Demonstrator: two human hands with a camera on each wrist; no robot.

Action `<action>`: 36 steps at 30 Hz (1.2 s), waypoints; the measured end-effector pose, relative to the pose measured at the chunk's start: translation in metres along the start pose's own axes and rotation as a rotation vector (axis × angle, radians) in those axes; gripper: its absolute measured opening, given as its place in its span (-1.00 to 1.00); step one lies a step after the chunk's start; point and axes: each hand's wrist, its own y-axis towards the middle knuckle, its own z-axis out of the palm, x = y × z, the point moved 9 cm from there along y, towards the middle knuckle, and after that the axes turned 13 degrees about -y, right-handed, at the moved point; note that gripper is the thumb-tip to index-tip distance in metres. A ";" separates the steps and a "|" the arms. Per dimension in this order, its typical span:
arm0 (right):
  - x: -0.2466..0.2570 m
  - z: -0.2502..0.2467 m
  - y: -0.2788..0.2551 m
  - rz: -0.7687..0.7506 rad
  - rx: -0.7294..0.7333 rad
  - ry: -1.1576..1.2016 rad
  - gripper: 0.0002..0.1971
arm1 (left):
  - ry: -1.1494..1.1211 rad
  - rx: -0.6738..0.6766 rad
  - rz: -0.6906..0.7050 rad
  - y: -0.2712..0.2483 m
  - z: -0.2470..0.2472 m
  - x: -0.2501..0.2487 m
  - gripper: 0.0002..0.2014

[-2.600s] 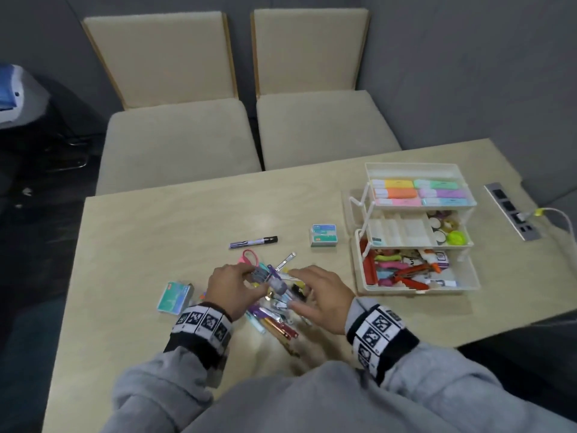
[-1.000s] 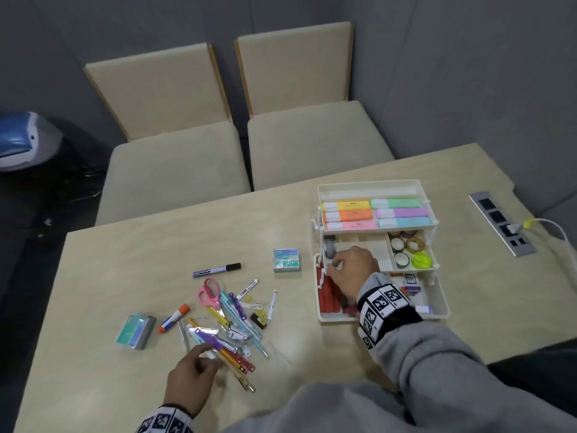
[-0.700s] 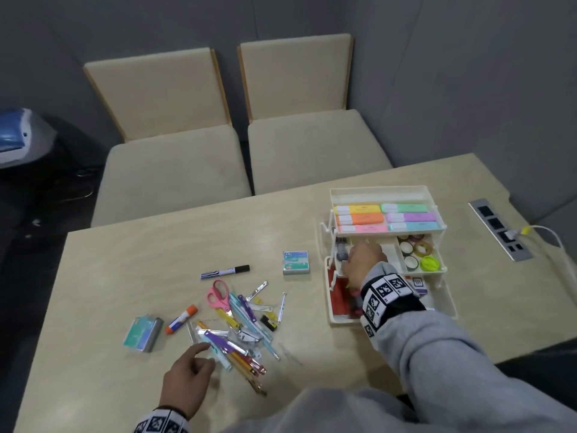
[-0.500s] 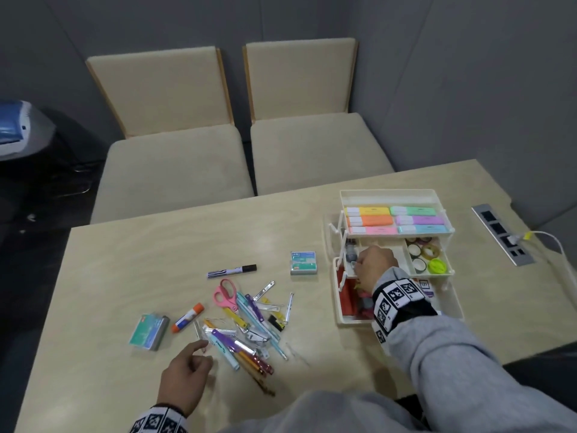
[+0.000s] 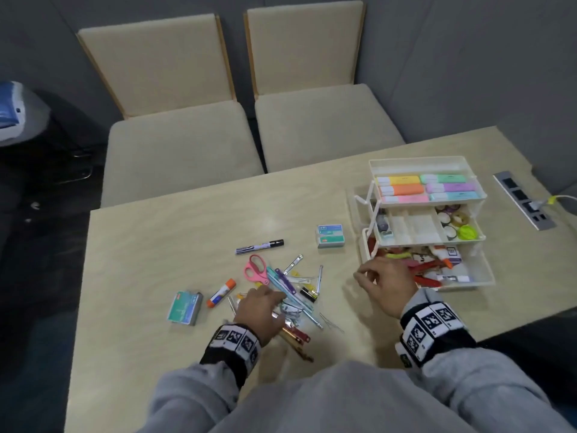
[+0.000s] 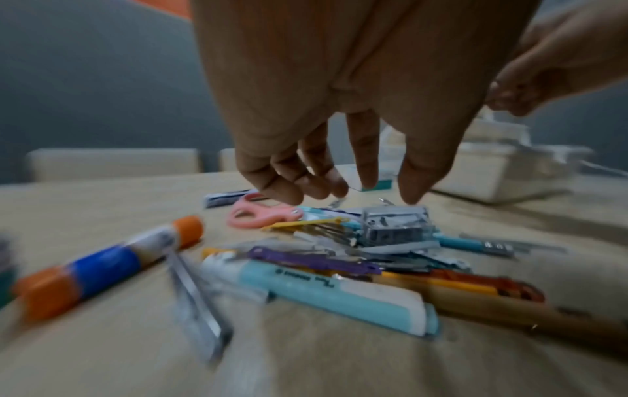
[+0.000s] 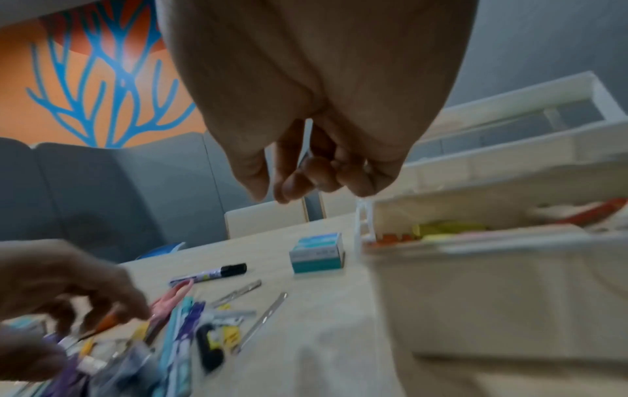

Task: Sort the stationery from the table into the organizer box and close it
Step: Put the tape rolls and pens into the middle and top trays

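Note:
The white three-tier organizer box (image 5: 480, 276) stands open at the table's right, with highlighters (image 5: 427, 187) in its top tray and tape rolls (image 5: 456, 225) in the middle one. A pile of loose stationery lies at mid-table: pink scissors (image 5: 256, 270), pens, clips, and a clear sharpener (image 6: 394, 225). My left hand (image 5: 274, 296) hovers over the pile with its fingers hanging loosely (image 6: 350, 190), holding nothing. My right hand (image 5: 362, 276) floats between the pile and the box's front left corner, fingers loosely curled (image 7: 306, 188) and empty.
Around the pile lie a glue stick (image 5: 221, 292), a black marker (image 5: 259, 246), a teal staple box (image 5: 330, 235) and a green staple box (image 5: 184, 307). Two beige chairs stand beyond the far edge. A power strip (image 5: 524, 200) sits at the right edge.
My right hand has left the box's middle tray and come back towards the pile, empty. My left hand has moved from the pile's near edge to over its middle.

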 end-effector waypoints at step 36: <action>-0.037 0.003 -0.036 -0.386 0.273 0.235 -0.55 | -0.448 0.200 0.062 0.053 0.063 -0.177 -0.78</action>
